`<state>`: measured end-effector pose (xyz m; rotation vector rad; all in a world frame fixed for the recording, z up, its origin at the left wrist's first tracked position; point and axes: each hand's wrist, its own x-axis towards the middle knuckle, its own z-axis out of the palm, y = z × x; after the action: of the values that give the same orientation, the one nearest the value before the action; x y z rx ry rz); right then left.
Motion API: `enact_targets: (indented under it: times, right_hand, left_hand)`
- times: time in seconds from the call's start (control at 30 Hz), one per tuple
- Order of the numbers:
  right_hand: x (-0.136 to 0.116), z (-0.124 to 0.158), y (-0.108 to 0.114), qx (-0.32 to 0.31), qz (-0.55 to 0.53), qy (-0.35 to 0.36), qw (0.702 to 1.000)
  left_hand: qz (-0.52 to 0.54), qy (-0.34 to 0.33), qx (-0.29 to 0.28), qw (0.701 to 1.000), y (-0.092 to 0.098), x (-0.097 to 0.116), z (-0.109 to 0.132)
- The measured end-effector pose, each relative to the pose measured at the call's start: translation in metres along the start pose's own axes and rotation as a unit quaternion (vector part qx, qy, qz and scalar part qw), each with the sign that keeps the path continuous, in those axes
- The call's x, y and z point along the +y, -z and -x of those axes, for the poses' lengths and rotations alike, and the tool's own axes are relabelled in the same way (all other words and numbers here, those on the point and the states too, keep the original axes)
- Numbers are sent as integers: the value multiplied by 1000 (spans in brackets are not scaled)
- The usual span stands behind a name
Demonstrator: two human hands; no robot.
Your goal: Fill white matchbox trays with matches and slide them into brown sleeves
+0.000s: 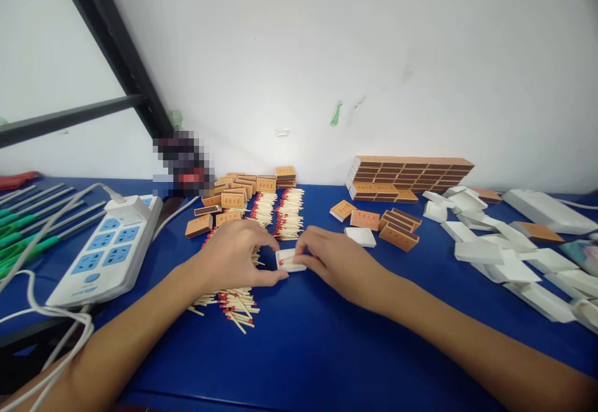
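Observation:
A small white matchbox tray [290, 260] with a few red-tipped matches in it lies on the blue table [327, 343]. My left hand [236, 255] has its fingers curled, the thumb touching the tray's left end. My right hand [339, 262] pinches the tray's right side. Under my left hand lies a loose heap of red-tipped matches [233, 303]. Behind the tray stand neater bundles of matches [284, 212].
Orange matchboxes [233, 197] are piled behind the hands, a brick-like stack of box sleeves [411, 175] stands against the white wall, loose sleeves [392, 225] lie beside it. White trays [504, 256] are scattered right. A white power strip [105, 250] with cables and green-handled tools [28, 231] lie left.

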<state>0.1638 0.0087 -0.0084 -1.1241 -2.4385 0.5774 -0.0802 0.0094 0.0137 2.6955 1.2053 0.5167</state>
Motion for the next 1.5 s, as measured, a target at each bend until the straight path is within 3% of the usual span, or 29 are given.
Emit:
enact_targets:
  times: [0.23, 0.43, 1.0, 1.5]
  right_hand:
    - [16, -23, -12, 125, -30, 25, 991]
    - [27, -38, -24, 104, -15, 25, 994]
    - [30, -16, -14, 47, 71, 2, 996]
    - [36, -17, -20, 81, 34, 48, 995]
  left_hand:
    - [4, 17, -47, 999, 5, 0, -1]
    - [-9, 29, -34, 999, 11, 0, 0]
    - [-26, 29, -36, 999, 7, -1, -3]
    - [-24, 21, -40, 999, 5, -2, -1]
